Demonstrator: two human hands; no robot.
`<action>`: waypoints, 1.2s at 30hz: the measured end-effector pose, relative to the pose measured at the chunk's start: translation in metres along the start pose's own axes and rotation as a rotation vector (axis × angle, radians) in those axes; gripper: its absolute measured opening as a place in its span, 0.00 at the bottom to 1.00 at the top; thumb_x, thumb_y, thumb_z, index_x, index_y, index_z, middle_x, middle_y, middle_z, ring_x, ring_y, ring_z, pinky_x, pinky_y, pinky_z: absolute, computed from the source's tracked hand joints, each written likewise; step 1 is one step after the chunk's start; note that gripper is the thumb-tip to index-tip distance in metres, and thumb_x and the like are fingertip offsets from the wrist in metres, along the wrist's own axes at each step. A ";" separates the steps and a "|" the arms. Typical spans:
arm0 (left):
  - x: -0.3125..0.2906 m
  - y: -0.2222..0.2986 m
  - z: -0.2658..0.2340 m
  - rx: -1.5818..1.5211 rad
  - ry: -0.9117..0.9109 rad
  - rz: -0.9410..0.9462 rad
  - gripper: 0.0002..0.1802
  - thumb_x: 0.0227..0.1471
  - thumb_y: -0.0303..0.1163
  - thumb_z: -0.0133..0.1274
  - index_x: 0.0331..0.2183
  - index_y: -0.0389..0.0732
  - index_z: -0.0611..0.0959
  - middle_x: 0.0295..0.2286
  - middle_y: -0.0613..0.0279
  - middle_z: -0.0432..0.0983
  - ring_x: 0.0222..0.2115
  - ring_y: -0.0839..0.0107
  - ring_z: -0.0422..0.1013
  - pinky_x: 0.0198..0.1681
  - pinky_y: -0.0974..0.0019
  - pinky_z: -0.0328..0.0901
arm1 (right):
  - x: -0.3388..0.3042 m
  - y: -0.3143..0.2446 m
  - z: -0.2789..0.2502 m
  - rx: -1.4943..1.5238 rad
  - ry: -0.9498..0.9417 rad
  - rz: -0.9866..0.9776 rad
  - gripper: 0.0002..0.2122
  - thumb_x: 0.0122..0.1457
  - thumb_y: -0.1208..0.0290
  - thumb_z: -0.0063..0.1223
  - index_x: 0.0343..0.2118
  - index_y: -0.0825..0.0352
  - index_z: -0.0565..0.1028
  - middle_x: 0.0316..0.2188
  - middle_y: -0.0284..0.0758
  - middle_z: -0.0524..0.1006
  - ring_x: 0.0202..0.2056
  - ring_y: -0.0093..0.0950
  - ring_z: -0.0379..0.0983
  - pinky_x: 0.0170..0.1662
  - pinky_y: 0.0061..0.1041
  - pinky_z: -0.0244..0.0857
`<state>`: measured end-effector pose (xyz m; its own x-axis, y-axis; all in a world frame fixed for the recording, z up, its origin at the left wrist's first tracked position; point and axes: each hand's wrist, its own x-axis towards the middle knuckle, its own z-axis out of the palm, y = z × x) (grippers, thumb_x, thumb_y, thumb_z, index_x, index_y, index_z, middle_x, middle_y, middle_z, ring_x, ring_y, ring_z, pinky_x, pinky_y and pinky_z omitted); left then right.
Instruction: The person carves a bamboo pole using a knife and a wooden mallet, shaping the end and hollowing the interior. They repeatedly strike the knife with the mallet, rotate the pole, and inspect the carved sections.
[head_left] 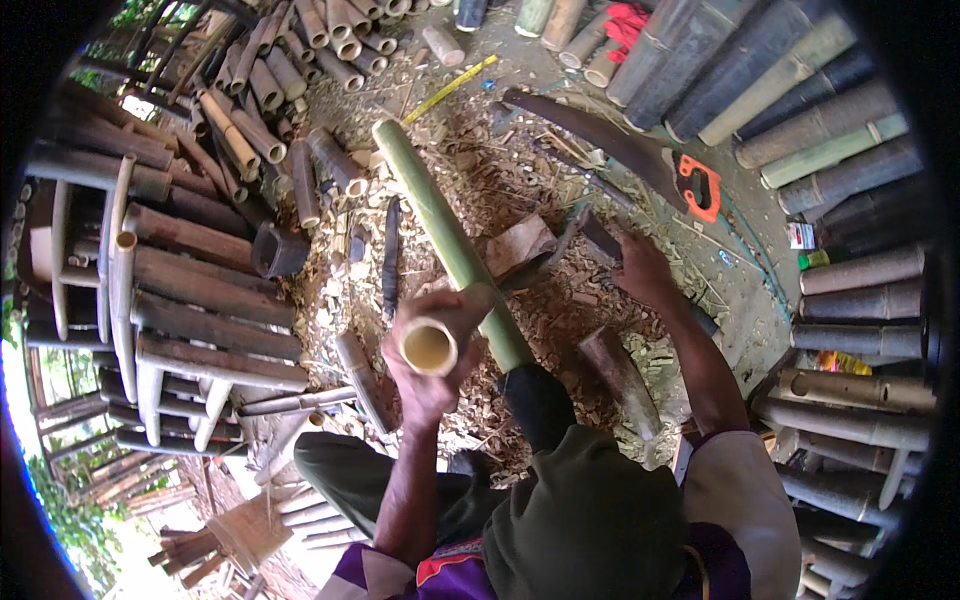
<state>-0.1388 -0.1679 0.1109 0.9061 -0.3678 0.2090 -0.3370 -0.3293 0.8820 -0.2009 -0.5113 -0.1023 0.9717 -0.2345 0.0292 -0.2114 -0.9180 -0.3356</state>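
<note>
My left hand [425, 375] is raised and wrapped around a short tan bamboo tube [429, 346], whose open end faces me. Just behind it a long green bamboo pole [445, 235] slants from the chip-covered ground down to my knee. My right hand [643, 272] reaches forward, palm down, and its fingers close on the handle of a dark tool [600, 240] lying on the wood chips. A small wooden block [520, 245] sits between the pole and that tool.
A long curved dark blade [590, 135] and an orange-handled saw [697, 185] lie at the far right. Stacked bamboo sections ring the spot: dark ones on the left [200, 290], and others on the right [850, 270]. A short bamboo piece [620, 380] lies by my right knee, and a yellow measuring tape [450, 88] farther off.
</note>
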 end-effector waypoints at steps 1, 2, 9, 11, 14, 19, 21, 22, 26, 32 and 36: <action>0.012 -0.016 -0.004 -0.124 0.043 -0.019 0.25 0.44 0.39 0.67 0.42 0.36 0.80 0.38 0.57 0.81 0.39 0.67 0.78 0.44 0.61 0.73 | 0.001 -0.004 -0.006 0.094 -0.048 0.046 0.13 0.55 0.70 0.56 0.43 0.67 0.72 0.42 0.47 0.76 0.45 0.43 0.76 0.43 0.45 0.72; 0.030 -0.038 -0.016 -0.169 0.195 -0.137 0.24 0.48 0.45 0.63 0.39 0.36 0.81 0.35 0.56 0.80 0.35 0.67 0.77 0.38 0.62 0.72 | 0.003 -0.008 -0.023 0.177 -0.100 0.092 0.12 0.56 0.68 0.56 0.42 0.67 0.72 0.39 0.45 0.77 0.42 0.40 0.77 0.41 0.43 0.72; 0.074 -0.132 -0.083 -0.166 0.425 -0.725 0.19 0.42 0.35 0.72 0.34 0.34 0.86 0.31 0.57 0.82 0.28 0.68 0.77 0.34 0.64 0.72 | -0.019 -0.092 -0.055 1.288 -0.281 0.613 0.16 0.63 0.55 0.54 0.27 0.64 0.75 0.22 0.30 0.74 0.24 0.24 0.73 0.32 0.27 0.68; 0.045 -0.171 -0.094 0.257 0.311 -0.805 0.30 0.37 0.43 0.76 0.37 0.30 0.84 0.34 0.53 0.83 0.33 0.61 0.79 0.40 0.58 0.72 | -0.030 -0.129 -0.056 1.268 -0.389 0.570 0.15 0.62 0.56 0.54 0.29 0.65 0.77 0.23 0.29 0.75 0.27 0.21 0.72 0.33 0.26 0.66; 0.005 -0.187 -0.068 0.737 0.472 -0.551 0.49 0.37 0.50 0.76 0.52 0.31 0.72 0.43 0.44 0.76 0.42 0.53 0.75 0.49 0.56 0.70 | -0.042 -0.174 -0.050 1.161 -0.416 0.341 0.09 0.64 0.63 0.52 0.35 0.63 0.77 0.29 0.29 0.77 0.31 0.19 0.72 0.30 0.23 0.65; -0.079 -0.039 -0.007 0.041 -0.607 -0.773 0.52 0.43 0.53 0.71 0.59 0.34 0.65 0.51 0.38 0.73 0.53 0.45 0.72 0.55 0.48 0.68 | -0.044 -0.217 -0.054 1.340 -0.751 0.612 0.08 0.66 0.64 0.49 0.42 0.62 0.71 0.30 0.33 0.78 0.24 0.20 0.72 0.20 0.20 0.61; -0.093 -0.011 -0.015 0.204 -0.528 -0.878 0.41 0.46 0.42 0.66 0.55 0.33 0.67 0.47 0.38 0.76 0.45 0.41 0.77 0.49 0.44 0.70 | -0.039 -0.231 -0.050 1.452 -0.846 0.705 0.10 0.69 0.61 0.47 0.41 0.63 0.72 0.30 0.35 0.79 0.22 0.21 0.73 0.20 0.21 0.64; -0.092 -0.012 -0.020 0.249 -0.562 -0.909 0.37 0.46 0.40 0.65 0.53 0.34 0.68 0.45 0.39 0.77 0.42 0.42 0.78 0.46 0.44 0.71 | -0.036 -0.233 -0.045 1.526 -0.911 0.773 0.11 0.70 0.60 0.45 0.41 0.64 0.73 0.31 0.36 0.80 0.22 0.22 0.74 0.21 0.22 0.65; -0.074 -0.012 -0.049 0.530 -0.605 -0.753 0.19 0.46 0.30 0.59 0.40 0.35 0.72 0.32 0.46 0.79 0.27 0.49 0.80 0.30 0.48 0.73 | -0.031 -0.239 -0.022 1.816 -1.138 1.008 0.16 0.73 0.58 0.42 0.43 0.67 0.75 0.36 0.39 0.82 0.24 0.24 0.78 0.22 0.24 0.69; 0.024 -0.001 -0.090 0.545 -0.875 -0.465 0.09 0.45 0.25 0.57 0.30 0.30 0.79 0.23 0.46 0.77 0.26 0.52 0.79 0.29 0.52 0.73 | -0.030 -0.248 -0.022 2.144 -1.106 1.176 0.15 0.73 0.62 0.43 0.46 0.69 0.76 0.38 0.38 0.83 0.31 0.24 0.82 0.31 0.25 0.78; 0.017 -0.013 -0.084 0.454 -0.912 -0.666 0.12 0.45 0.28 0.55 0.30 0.28 0.78 0.23 0.42 0.77 0.28 0.43 0.78 0.36 0.49 0.74 | -0.024 -0.245 -0.022 2.061 -1.063 1.104 0.15 0.72 0.62 0.44 0.45 0.70 0.77 0.37 0.38 0.83 0.29 0.24 0.82 0.26 0.27 0.77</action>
<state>-0.0974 -0.0974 0.1385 0.4850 -0.4267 -0.7633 -0.0987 -0.8940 0.4370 -0.1745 -0.2884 0.0001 0.5054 0.5412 -0.6721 -0.6982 0.7142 0.0501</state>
